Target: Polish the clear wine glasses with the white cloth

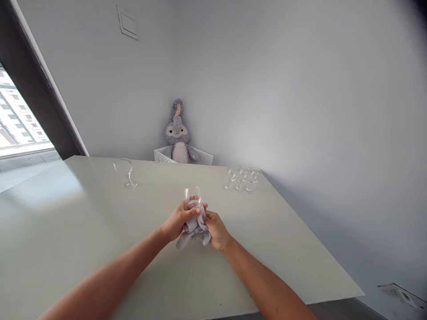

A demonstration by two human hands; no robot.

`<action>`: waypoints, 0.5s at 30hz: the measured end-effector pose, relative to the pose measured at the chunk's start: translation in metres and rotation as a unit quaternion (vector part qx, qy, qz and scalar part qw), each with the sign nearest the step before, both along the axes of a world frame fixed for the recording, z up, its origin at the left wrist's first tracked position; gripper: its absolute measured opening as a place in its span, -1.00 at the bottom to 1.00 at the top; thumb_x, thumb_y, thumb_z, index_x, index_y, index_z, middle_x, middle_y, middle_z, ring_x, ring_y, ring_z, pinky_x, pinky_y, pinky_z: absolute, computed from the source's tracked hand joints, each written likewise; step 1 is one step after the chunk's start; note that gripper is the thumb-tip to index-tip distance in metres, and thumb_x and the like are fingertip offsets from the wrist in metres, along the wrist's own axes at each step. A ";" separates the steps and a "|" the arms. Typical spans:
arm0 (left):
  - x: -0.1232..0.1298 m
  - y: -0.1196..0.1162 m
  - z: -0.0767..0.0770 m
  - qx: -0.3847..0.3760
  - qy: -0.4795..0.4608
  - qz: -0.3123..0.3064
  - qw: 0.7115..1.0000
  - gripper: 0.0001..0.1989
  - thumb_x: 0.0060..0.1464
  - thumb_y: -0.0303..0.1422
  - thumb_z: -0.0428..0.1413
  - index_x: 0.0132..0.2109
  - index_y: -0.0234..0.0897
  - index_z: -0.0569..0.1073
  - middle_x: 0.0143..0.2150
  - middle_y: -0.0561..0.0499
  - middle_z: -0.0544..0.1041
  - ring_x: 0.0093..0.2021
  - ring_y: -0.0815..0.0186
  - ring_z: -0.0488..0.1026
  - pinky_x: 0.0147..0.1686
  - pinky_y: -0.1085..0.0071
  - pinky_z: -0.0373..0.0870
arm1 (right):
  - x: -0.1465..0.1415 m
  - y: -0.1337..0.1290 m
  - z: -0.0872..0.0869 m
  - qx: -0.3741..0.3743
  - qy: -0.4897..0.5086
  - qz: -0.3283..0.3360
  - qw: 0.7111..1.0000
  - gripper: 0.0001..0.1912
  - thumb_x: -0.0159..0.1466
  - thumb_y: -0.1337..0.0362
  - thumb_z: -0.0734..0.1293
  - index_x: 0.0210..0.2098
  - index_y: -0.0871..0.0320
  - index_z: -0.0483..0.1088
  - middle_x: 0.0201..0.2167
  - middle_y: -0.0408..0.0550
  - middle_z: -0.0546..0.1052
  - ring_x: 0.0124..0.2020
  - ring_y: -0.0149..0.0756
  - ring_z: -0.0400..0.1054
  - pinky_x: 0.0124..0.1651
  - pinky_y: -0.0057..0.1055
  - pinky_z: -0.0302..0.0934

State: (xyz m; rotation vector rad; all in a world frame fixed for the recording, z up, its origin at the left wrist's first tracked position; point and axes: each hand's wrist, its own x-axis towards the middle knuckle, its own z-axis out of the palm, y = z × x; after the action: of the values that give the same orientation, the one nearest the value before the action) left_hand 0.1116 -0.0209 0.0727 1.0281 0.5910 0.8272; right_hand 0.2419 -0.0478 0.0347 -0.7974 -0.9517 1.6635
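Observation:
Above the table's middle I hold a clear wine glass point(193, 194) upright, its bowl rising over my fingers. My left hand point(182, 218) wraps round the lower bowl, thumb across the front. A light grey cloth point(192, 226) bunches round the glass below the bowl and hangs down, so the stem and foot are mostly hidden. My right hand point(215, 227) is closed on the cloth at the right side, and its fingertips are partly covered by the folds.
On the pale table point(100, 235), one stemmed glass point(124, 169) stands at the back left. Three wine glasses point(243, 174) stand together at the back right. Beyond the far edge, a plush toy point(177, 133) sits in a white basket point(205, 158) against the wall.

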 end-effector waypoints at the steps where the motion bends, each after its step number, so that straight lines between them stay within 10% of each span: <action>1: 0.000 0.000 0.001 0.008 -0.002 0.011 1.000 -0.45 -0.14 -0.28 0.21 -0.01 -0.22 0.17 0.00 -0.18 0.38 -0.24 0.24 0.45 -0.31 0.37 0.36 | 0.000 0.003 -0.002 -0.010 -0.001 -0.021 1.000 -0.70 0.03 0.04 0.36 -0.47 0.17 0.36 -0.64 -0.21 0.32 -0.65 -0.48 0.18 -0.61 -0.50 0.12; 6: -0.004 0.005 -0.002 0.051 0.055 0.116 0.990 -0.50 -0.17 -0.29 0.23 -0.09 -0.24 0.19 -0.12 -0.12 0.45 -0.28 0.35 0.41 -0.31 0.43 0.30 | 0.021 0.019 -0.006 -0.060 -0.030 -0.175 0.982 -0.66 0.01 -0.02 0.34 -0.47 0.15 0.34 -0.65 -0.21 0.30 -0.67 -0.45 0.16 -0.65 -0.48 0.10; 9: -0.009 0.014 -0.010 0.015 0.067 0.172 0.983 -0.52 -0.12 -0.22 0.19 -0.09 -0.25 0.18 -0.27 -0.05 0.48 -0.47 0.46 0.34 -0.47 0.49 0.24 | 0.035 0.014 0.006 0.029 -0.108 -0.221 0.969 -0.68 0.08 -0.02 0.28 -0.40 0.11 0.39 -0.53 -0.14 0.38 -0.52 -0.37 0.26 -0.51 -0.42 0.17; 15: -0.007 0.015 -0.025 -0.053 0.038 0.111 0.992 -0.68 -0.10 -0.14 0.13 -0.31 -0.28 0.30 -0.49 0.06 0.36 -0.49 0.38 0.35 -0.51 0.42 0.31 | 0.022 -0.014 0.026 0.381 -0.382 -0.034 0.841 -0.84 0.13 0.24 0.29 -0.31 -0.05 0.49 -0.18 -0.06 0.39 -0.09 -0.18 0.17 -0.10 -0.25 0.11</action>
State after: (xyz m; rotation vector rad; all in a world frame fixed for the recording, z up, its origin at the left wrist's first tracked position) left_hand 0.1043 -0.0060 0.0481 0.9105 0.8180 0.9442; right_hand 0.2637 -0.0617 0.0607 -0.9047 -1.9459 0.7161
